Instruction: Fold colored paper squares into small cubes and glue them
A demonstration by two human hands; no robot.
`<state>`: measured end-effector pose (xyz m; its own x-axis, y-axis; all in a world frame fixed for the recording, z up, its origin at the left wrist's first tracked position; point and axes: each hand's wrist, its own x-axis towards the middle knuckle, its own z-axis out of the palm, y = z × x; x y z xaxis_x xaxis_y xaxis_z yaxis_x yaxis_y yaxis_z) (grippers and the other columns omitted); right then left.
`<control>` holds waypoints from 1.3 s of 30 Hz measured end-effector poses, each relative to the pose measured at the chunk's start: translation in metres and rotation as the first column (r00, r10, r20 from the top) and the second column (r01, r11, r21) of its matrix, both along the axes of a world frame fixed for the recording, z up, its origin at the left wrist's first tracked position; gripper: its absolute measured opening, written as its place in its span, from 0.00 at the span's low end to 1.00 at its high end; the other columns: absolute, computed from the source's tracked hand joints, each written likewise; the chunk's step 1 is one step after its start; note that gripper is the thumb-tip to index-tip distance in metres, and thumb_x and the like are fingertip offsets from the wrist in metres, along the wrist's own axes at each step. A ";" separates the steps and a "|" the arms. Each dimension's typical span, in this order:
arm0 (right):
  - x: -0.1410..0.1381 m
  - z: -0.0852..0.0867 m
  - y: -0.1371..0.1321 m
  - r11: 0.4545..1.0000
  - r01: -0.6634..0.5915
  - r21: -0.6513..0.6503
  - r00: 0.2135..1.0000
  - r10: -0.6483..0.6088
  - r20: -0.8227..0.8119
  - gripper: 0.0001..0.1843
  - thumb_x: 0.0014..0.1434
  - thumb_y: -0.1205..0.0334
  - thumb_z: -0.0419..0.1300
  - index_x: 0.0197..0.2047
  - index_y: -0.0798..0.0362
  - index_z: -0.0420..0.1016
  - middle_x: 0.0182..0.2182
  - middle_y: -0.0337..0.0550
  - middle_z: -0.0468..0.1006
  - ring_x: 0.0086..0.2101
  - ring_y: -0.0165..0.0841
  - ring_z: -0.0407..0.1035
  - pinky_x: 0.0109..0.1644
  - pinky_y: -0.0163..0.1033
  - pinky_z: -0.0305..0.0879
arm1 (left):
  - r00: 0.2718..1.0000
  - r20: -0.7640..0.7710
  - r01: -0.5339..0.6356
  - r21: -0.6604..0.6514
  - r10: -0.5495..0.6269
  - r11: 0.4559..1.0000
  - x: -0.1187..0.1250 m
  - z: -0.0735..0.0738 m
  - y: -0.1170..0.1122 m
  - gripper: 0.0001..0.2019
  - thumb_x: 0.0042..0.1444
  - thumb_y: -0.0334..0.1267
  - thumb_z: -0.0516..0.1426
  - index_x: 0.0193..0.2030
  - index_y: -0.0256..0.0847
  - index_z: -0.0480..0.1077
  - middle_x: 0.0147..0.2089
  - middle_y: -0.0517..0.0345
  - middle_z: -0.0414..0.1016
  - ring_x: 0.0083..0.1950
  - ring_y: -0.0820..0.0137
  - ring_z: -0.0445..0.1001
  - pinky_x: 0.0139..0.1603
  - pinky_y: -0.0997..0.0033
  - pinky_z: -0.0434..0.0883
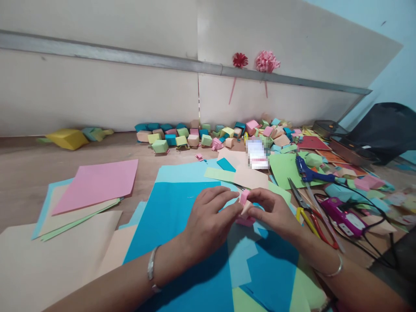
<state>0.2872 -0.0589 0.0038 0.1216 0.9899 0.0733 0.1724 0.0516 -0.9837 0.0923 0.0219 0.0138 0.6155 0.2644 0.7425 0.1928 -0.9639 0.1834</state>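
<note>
Both my hands meet over the stacked blue paper sheets (169, 216). Between their fingertips is a small pink and peach folded paper piece (246, 209), partly covered by the fingers. My left hand (211, 214) pinches it from the left, and my right hand (273, 210) pinches it from the right. The pink lower part of the piece shows just beneath the fingertips. Light blue paper strips (242, 255) lie under the hands. Right of my right hand are scissors (315, 221) with yellow and red handles.
Small folded paper boxes (170, 139) line the wall. A blue glue gun (312, 173) and a purple power strip (346, 216) with black cables lie at right. Pink paper (100, 184) tops a pile at left. A blurred phone (258, 154) stands behind the hands.
</note>
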 end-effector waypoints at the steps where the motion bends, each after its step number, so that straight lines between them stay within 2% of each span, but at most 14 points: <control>1: 0.000 0.000 0.000 1.000 -0.003 -0.004 1.000 0.003 -0.011 0.13 0.54 0.60 0.68 0.43 0.49 0.75 0.41 0.42 0.78 0.43 0.34 0.73 0.50 0.39 0.68 | 1.000 -0.008 0.005 -0.006 -0.005 1.000 -0.001 0.000 0.000 0.08 0.60 0.31 0.56 0.44 0.42 0.74 0.50 0.53 0.79 0.50 0.60 0.73 0.47 0.60 0.70; 10: -0.001 0.001 0.000 0.999 -0.039 -0.035 0.996 0.036 -0.076 0.14 0.54 0.59 0.69 0.43 0.50 0.75 0.40 0.42 0.79 0.41 0.33 0.73 0.48 0.39 0.69 | 0.999 -0.033 0.032 0.103 -0.029 0.994 -0.003 0.003 -0.002 0.14 0.58 0.28 0.53 0.49 0.41 0.72 0.52 0.50 0.77 0.52 0.60 0.72 0.48 0.59 0.67; 13: -0.001 0.002 -0.001 0.998 -0.047 -0.036 0.996 0.044 -0.079 0.14 0.54 0.58 0.68 0.43 0.50 0.75 0.40 0.42 0.79 0.41 0.33 0.73 0.48 0.39 0.69 | 0.998 -0.050 0.028 0.099 -0.023 0.995 -0.003 0.004 -0.003 0.14 0.58 0.28 0.54 0.50 0.41 0.71 0.53 0.51 0.76 0.53 0.59 0.71 0.49 0.58 0.66; 16: -0.001 0.003 0.000 0.998 -0.047 -0.043 0.995 0.043 -0.085 0.14 0.54 0.58 0.68 0.43 0.49 0.75 0.40 0.42 0.78 0.42 0.33 0.73 0.48 0.39 0.69 | 0.997 -0.063 0.048 0.018 -0.046 0.999 -0.003 0.004 -0.004 0.12 0.57 0.30 0.56 0.48 0.41 0.70 0.53 0.50 0.76 0.54 0.58 0.71 0.50 0.56 0.67; 20: 0.003 0.001 0.002 0.998 -0.048 -0.042 0.993 0.043 -0.105 0.13 0.54 0.57 0.68 0.41 0.50 0.73 0.38 0.41 0.77 0.39 0.32 0.72 0.44 0.38 0.68 | 0.995 -0.014 0.098 -0.184 -0.102 0.978 -0.002 0.001 -0.001 0.05 0.56 0.32 0.58 0.39 0.41 0.66 0.51 0.47 0.76 0.56 0.58 0.71 0.54 0.55 0.68; 23: 0.006 -0.001 0.004 0.997 -0.062 -0.038 0.992 0.058 -0.111 0.13 0.54 0.56 0.68 0.39 0.51 0.73 0.36 0.40 0.76 0.37 0.31 0.71 0.42 0.37 0.68 | 0.995 0.006 0.100 -0.347 -0.104 0.932 0.000 -0.006 0.002 0.08 0.54 0.31 0.59 0.39 0.42 0.64 0.54 0.47 0.74 0.58 0.59 0.70 0.55 0.55 0.69; 26: 0.006 -0.003 0.004 0.995 -0.084 -0.044 0.992 0.080 -0.096 0.12 0.54 0.57 0.68 0.39 0.52 0.73 0.35 0.40 0.76 0.37 0.31 0.71 0.42 0.36 0.68 | 0.990 0.035 0.134 -0.469 -0.133 0.873 0.003 -0.013 0.004 0.12 0.52 0.30 0.60 0.42 0.43 0.65 0.54 0.48 0.74 0.58 0.60 0.70 0.55 0.56 0.70; 30: 0.003 -0.004 0.005 0.992 -0.106 -0.061 0.990 0.100 -0.096 0.12 0.56 0.55 0.66 0.41 0.52 0.75 0.37 0.42 0.77 0.38 0.33 0.73 0.44 0.39 0.69 | 0.977 0.109 0.212 -0.573 -0.182 0.792 0.007 -0.017 0.004 0.09 0.54 0.30 0.59 0.42 0.44 0.68 0.48 0.52 0.77 0.53 0.62 0.74 0.52 0.59 0.72; 33: 0.003 -0.001 0.006 0.994 -0.106 -0.016 0.994 0.105 -0.037 0.12 0.58 0.54 0.65 0.43 0.51 0.76 0.44 0.46 0.77 0.45 0.36 0.73 0.51 0.43 0.69 | 0.974 0.157 0.225 -0.616 -0.163 0.754 0.010 -0.016 0.004 0.06 0.55 0.32 0.59 0.40 0.43 0.69 0.45 0.53 0.78 0.47 0.64 0.76 0.48 0.62 0.73; 36: 0.012 0.001 0.006 0.991 -0.135 0.015 0.983 0.132 0.125 0.19 0.56 0.53 0.65 0.50 0.49 0.74 0.53 0.48 0.73 0.54 0.40 0.68 0.59 0.47 0.64 | 0.979 0.160 0.199 -0.636 -0.125 0.746 0.010 -0.015 0.004 0.04 0.55 0.34 0.60 0.38 0.42 0.69 0.41 0.54 0.77 0.42 0.66 0.75 0.44 0.64 0.72; 39: 0.023 -0.003 0.005 0.980 -0.189 -0.055 0.909 0.196 0.367 0.43 0.45 0.54 0.72 0.62 0.48 0.63 0.60 0.51 0.66 0.58 0.45 0.63 0.61 0.52 0.61 | 0.986 0.146 0.154 -0.664 -0.074 0.731 0.009 -0.016 0.006 0.07 0.53 0.37 0.62 0.37 0.41 0.68 0.38 0.55 0.75 0.40 0.67 0.74 0.42 0.65 0.72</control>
